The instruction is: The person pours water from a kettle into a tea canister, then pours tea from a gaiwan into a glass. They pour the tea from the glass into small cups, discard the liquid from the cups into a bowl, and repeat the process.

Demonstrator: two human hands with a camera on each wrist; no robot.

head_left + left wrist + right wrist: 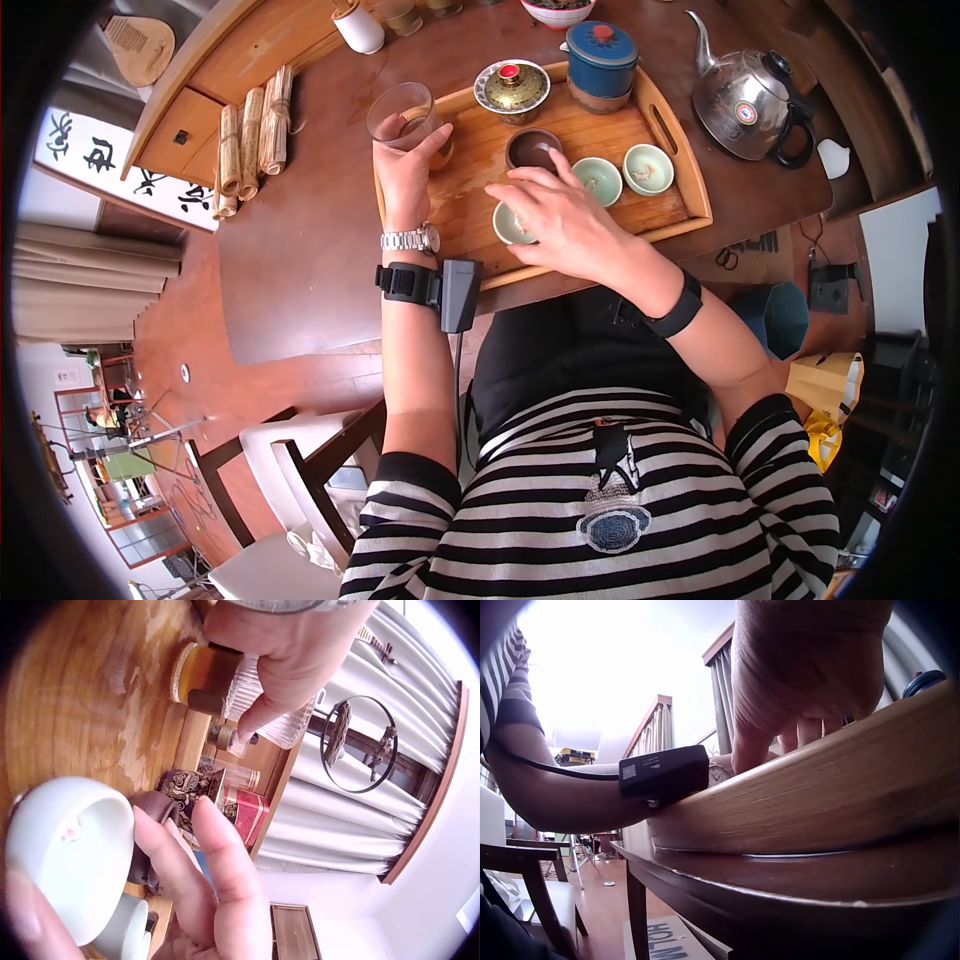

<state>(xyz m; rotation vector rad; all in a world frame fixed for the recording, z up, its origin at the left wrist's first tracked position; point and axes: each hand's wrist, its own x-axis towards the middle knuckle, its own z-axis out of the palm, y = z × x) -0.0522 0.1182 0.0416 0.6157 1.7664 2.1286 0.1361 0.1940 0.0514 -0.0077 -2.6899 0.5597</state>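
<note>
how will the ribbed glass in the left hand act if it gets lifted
The ribbed glass is probably stiff but breakable, judging by its clear, glassy wall. The amber liquid low inside would likely slosh if it were tilted fast. Its ribbed surface may give the left hand a surer hold, so slipping seems less likely.

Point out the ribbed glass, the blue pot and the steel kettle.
Ribbed glass (241,687): left wrist view, on its ribbed wall.
Blue pot (602,76): head view, on its side.
Steel kettle (728,98): head view, on its body.

Scuffed wooden tray (82,705); clear ribbed glass vessel (241,684); smooth glazed cup (90,859); glossy metal kettle (735,105).
</note>
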